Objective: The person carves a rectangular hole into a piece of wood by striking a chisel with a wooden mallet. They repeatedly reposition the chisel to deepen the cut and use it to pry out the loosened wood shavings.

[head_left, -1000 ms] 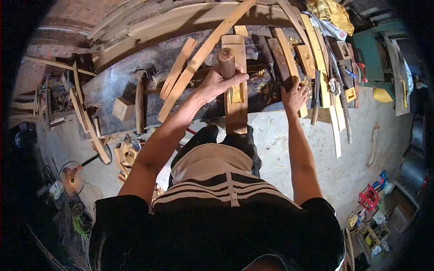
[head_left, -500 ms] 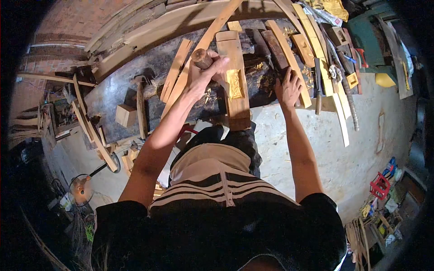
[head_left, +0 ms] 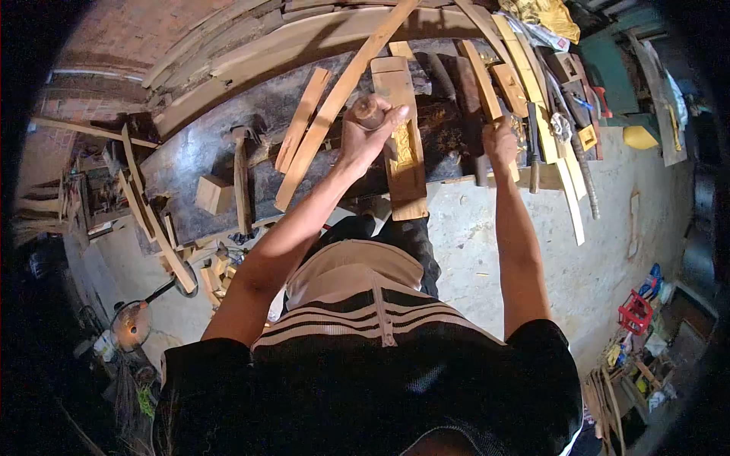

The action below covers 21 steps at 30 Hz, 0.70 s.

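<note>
My left hand (head_left: 363,146) is closed round the thick round wooden handle of a chisel (head_left: 368,111), its end facing up at me; the blade is hidden. It is beside a light wooden block (head_left: 404,199) with a recess full of wood chips (head_left: 404,147). My right hand (head_left: 499,141) is closed in a fist on a long light wooden strip (head_left: 477,70), which shows above and below the fingers. Just left of that strip lies a dark wooden piece (head_left: 466,85) with a handle-like end (head_left: 480,170).
A hammer (head_left: 241,178), a wooden cube (head_left: 214,194) and two strips (head_left: 303,120) lie to the left on the dark bench (head_left: 179,156). Several tools and wood pieces, among them a dark file-like tool (head_left: 533,133), lie at the right. A fan (head_left: 132,325) stands lower left.
My right hand has shifted right and up from the dark wooden piece onto the light strip, and its fingers have closed. My left hand has moved slightly right with the chisel.
</note>
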{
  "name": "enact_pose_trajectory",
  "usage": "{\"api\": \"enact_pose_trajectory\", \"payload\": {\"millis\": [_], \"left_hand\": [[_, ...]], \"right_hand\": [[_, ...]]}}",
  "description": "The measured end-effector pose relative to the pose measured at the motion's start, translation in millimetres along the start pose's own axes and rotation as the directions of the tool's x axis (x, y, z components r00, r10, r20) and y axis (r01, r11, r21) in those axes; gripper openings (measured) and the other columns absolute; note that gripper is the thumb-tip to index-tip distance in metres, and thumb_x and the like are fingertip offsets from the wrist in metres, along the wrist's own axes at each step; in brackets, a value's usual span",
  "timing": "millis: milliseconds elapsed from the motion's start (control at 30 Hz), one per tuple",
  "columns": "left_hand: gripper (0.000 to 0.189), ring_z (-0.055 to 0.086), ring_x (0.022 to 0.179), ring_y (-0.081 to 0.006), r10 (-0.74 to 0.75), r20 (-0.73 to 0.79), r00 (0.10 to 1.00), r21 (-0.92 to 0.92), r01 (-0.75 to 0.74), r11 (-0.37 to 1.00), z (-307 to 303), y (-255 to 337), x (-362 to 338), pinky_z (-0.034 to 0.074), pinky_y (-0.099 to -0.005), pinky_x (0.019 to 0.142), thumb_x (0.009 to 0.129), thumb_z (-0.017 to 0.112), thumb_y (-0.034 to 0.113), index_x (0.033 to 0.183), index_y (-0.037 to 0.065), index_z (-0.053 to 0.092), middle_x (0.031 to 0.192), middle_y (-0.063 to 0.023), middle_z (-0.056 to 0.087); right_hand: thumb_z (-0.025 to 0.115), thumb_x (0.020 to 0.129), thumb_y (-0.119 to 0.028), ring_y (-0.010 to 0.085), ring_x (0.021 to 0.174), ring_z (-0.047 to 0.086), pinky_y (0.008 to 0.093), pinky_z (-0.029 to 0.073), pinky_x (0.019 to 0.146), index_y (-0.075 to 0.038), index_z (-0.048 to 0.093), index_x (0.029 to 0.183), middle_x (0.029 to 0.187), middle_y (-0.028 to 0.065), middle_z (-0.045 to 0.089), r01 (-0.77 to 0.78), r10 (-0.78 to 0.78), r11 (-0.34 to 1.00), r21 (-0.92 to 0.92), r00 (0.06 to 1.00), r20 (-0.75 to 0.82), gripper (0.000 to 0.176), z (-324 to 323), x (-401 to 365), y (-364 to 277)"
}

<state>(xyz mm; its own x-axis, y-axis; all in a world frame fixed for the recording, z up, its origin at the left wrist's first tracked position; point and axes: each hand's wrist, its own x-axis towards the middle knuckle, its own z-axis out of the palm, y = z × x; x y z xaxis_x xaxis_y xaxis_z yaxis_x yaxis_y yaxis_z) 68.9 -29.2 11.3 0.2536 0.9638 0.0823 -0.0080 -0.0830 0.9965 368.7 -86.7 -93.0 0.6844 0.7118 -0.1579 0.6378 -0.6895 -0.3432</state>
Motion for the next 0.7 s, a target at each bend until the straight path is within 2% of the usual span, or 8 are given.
{"api": "enact_pose_trajectory", "payload": {"millis": [100, 167, 267, 400, 500, 567, 633, 700], "left_hand": [[0.024, 0.047, 0.061, -0.0036, -0.052, 0.011, 0.999, -0.086, 0.052, 0.995, 3, 4, -1, 0.04, -0.0235, 0.055, 0.086, 0.076, 0.022, 0.076, 0.007, 0.061, 0.066, 0.0064, 0.054], [0.022, 0.054, 0.064, -0.0059, -0.051, 0.062, 0.997, -0.036, 0.053, 0.998, 2, 5, -2, 0.045, -0.0239, 0.058, 0.088, 0.074, 0.019, 0.079, 0.008, 0.058, 0.068, 0.0031, 0.057], [0.024, 0.053, 0.063, -0.0052, -0.014, 0.095, 0.995, 0.019, 0.012, 1.0, 3, 9, -7, 0.044, -0.0236, 0.057, 0.089, 0.073, 0.019, 0.076, 0.009, 0.055, 0.069, 0.0029, 0.054], [0.024, 0.051, 0.063, -0.0042, 0.016, 0.051, 0.999, 0.038, -0.018, 0.999, 3, 6, -9, 0.041, -0.0228, 0.057, 0.089, 0.073, 0.019, 0.075, 0.009, 0.056, 0.068, 0.0035, 0.055], [0.023, 0.051, 0.063, -0.0041, 0.05, 0.035, 0.998, 0.059, -0.052, 0.997, 2, 3, -9, 0.041, -0.0226, 0.057, 0.089, 0.072, 0.018, 0.075, 0.009, 0.056, 0.068, 0.0037, 0.055], [0.025, 0.051, 0.063, -0.0038, 0.067, 0.043, 0.997, 0.087, -0.07, 0.994, -1, 6, -9, 0.042, -0.0235, 0.057, 0.089, 0.073, 0.019, 0.074, 0.008, 0.056, 0.068, 0.0041, 0.055], [0.025, 0.051, 0.063, -0.0035, 0.037, 0.042, 0.998, 0.033, -0.039, 0.999, -1, 4, -11, 0.041, -0.0242, 0.056, 0.089, 0.073, 0.02, 0.075, 0.008, 0.056, 0.068, 0.0048, 0.054], [0.024, 0.05, 0.063, -0.0034, 0.028, 0.023, 0.999, 0.004, -0.028, 1.0, -1, 5, -13, 0.04, -0.024, 0.055, 0.088, 0.073, 0.02, 0.076, 0.009, 0.056, 0.068, 0.0052, 0.053]], "right_hand": [[0.053, 0.089, -0.04, 0.0434, 0.103, 0.063, 0.0487, 0.049, 0.087, -0.01, 0.055, 0.125, 0.108, 0.0283, 0.065, -0.076, 0.081, 0.993, 0.096, 0.995, -0.052, 0.047, -9, 2, -1], [0.053, 0.093, -0.045, 0.044, 0.102, 0.062, 0.049, 0.048, 0.089, -0.005, 0.055, 0.126, 0.107, 0.0281, 0.065, 0.196, -0.194, 0.98, 0.042, 0.98, -0.03, 0.051, 16, 12, 16], [0.058, 0.09, -0.039, 0.048, 0.101, 0.06, 0.0542, 0.048, 0.086, 0.001, 0.051, 0.124, 0.108, 0.0307, 0.061, 0.274, -0.282, 0.95, 0.147, 0.959, 0.034, 0.053, 43, 5, 3], [0.067, 0.083, -0.035, 0.0425, 0.104, 0.06, 0.0496, 0.051, 0.088, -0.002, 0.051, 0.122, 0.113, 0.0267, 0.057, 0.211, -0.209, 0.977, 0.006, 0.971, -0.117, 0.053, 58, -18, -10], [0.074, 0.077, -0.036, 0.0415, 0.109, 0.059, 0.0477, 0.05, 0.091, -0.002, 0.05, 0.124, 0.123, 0.0273, 0.053, 0.094, -0.088, 0.99, -0.107, 0.995, 0.056, 0.063, 40, -18, -23], [0.078, 0.07, -0.034, 0.0409, 0.105, 0.062, 0.0485, 0.051, 0.089, 0.001, 0.05, 0.126, 0.115, 0.0293, 0.062, 0.08, -0.079, 0.997, -0.021, 0.995, 0.061, 0.072, 44, -1, -13], [0.076, 0.07, -0.038, 0.0353, 0.093, 0.067, 0.0441, 0.052, 0.081, 0.003, 0.059, 0.112, 0.1, 0.026, 0.067, 0.126, -0.134, 0.986, 0.112, 0.989, 0.068, 0.06, 44, 15, -3], [0.071, 0.07, -0.042, 0.0303, 0.071, 0.07, 0.04, 0.055, 0.066, 0.007, 0.06, 0.108, 0.078, 0.0221, 0.068, -0.086, -0.044, 0.909, 0.407, 0.953, 0.299, 0.063, -1, 0, -20]]}}
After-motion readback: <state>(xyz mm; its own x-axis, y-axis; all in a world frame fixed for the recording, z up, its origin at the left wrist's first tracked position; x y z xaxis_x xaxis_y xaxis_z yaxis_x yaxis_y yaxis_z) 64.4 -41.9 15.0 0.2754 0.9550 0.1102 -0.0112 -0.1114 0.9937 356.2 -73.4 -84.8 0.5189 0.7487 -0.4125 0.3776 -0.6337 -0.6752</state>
